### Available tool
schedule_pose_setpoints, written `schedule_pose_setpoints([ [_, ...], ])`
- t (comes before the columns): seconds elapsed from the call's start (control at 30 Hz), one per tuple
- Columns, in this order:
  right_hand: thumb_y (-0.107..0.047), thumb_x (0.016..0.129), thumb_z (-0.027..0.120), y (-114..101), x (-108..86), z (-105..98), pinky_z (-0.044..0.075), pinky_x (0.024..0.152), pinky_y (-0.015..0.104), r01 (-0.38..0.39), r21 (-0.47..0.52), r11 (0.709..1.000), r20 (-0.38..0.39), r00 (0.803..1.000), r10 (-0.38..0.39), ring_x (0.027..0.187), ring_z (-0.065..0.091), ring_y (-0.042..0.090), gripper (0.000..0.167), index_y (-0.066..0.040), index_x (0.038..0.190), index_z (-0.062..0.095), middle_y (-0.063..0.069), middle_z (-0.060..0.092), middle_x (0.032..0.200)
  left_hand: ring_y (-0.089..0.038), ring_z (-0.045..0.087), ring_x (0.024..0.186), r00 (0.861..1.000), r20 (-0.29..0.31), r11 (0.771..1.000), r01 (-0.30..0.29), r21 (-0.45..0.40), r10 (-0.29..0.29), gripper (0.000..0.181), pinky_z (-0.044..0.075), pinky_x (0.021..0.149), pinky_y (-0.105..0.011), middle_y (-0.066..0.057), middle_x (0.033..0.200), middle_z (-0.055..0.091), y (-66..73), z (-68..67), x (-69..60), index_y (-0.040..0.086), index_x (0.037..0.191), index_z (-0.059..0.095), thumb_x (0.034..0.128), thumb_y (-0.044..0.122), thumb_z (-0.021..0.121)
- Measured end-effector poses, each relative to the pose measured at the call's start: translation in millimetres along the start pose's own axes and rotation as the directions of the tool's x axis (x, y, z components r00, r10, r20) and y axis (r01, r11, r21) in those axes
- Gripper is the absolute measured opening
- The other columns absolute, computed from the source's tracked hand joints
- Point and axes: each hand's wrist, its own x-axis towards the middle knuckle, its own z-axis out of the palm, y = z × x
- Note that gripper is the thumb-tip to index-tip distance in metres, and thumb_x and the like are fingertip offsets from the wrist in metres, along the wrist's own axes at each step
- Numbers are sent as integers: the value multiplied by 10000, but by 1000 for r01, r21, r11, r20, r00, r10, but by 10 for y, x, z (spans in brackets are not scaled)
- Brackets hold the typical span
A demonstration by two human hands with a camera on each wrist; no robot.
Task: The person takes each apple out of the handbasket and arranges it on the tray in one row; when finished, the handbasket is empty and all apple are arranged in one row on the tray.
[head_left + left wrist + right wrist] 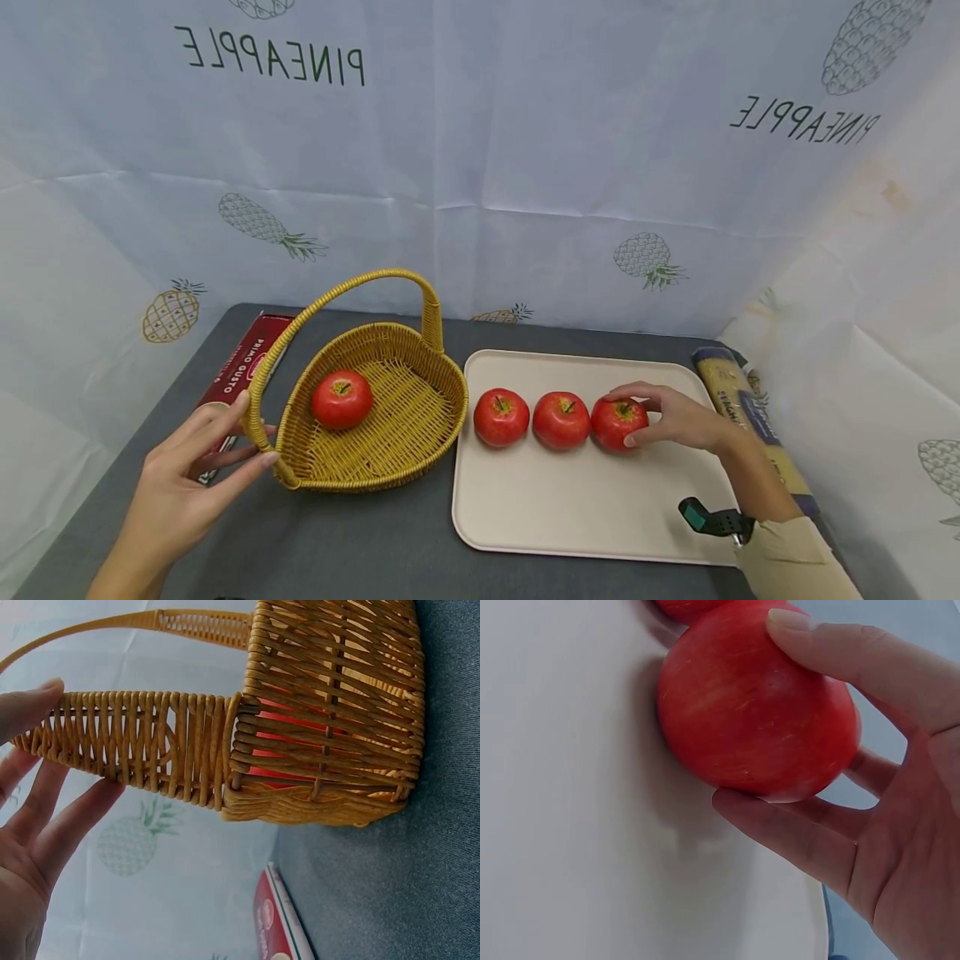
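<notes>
A yellow wicker basket holds one red apple. My left hand grips the lower left end of its tall handle, thumb on one side and fingers on the other. On the beige tray three red apples stand in a row: a left one, a middle one and a right one. My right hand holds the right apple between thumb and fingers; in the right wrist view its fingertips lie at the apple's side, close over the tray.
A red box lies behind the basket's left side. A yellow and blue spaghetti packet lies along the tray's right edge. A white cloth with pineapple prints hangs behind the grey table.
</notes>
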Motion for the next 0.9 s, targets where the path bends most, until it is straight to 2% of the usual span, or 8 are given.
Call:
schedule_pose_setpoints([
  [0.17, -213, 845, 796, 19, -15, 6, 556, 971, 405, -3, 36, 999, 3, 1000, 3, 1269, 517, 301, 562, -133, 1370, 612, 195, 565, 1426, 14, 655, 1018, 1000, -7, 999, -21, -25, 20, 733, 587, 786, -89, 60, 1091, 640, -16, 0, 6, -141, 1402, 516, 742, -99, 831],
  [0.27, -208, 850, 789, 13, -20, 6, 592, 919, 370, -21, 63, 998, 15, 1000, 20, 1255, 516, 351, 574, -114, 1383, 596, 219, 546, 1436, 13, 656, 1022, 1000, -11, 999, -25, -35, 25, 711, 587, 787, -89, 60, 1094, 642, -24, 0, 7, -143, 1400, 516, 770, -44, 830],
  [0.4, -204, 853, 786, 4, -21, 7, 616, 858, 319, -49, 87, 995, 28, 998, 47, 1224, 531, 347, 593, -94, 1397, 579, 242, 521, 1448, 11, 654, 1028, 1000, -11, 999, -28, -37, 28, 713, 588, 788, -91, 60, 1097, 640, -27, 1, 6, -148, 1398, 514, 764, -61, 829],
  [0.6, -203, 849, 789, -5, -12, 15, 616, 862, 325, -65, 98, 993, 38, 997, 62, 1199, 548, 331, 606, -83, 1401, 570, 248, 514, 1447, 16, 650, 1028, 1000, -7, 999, -21, -25, 21, 735, 585, 786, -86, 62, 1097, 635, -28, 2, 1, -140, 1404, 515, 740, -107, 830],
  [0.9, -199, 853, 784, -8, -4, 21, 618, 863, 298, -71, 88, 994, 51, 996, 67, 1185, 559, 325, 614, -74, 1409, 555, 260, 509, 1440, -8, 665, 1032, 999, -11, 998, -35, -58, 35, 718, 595, 792, -107, 36, 1109, 641, -31, 8, -6, -163, 1400, 501, 770, -55, 829],
])
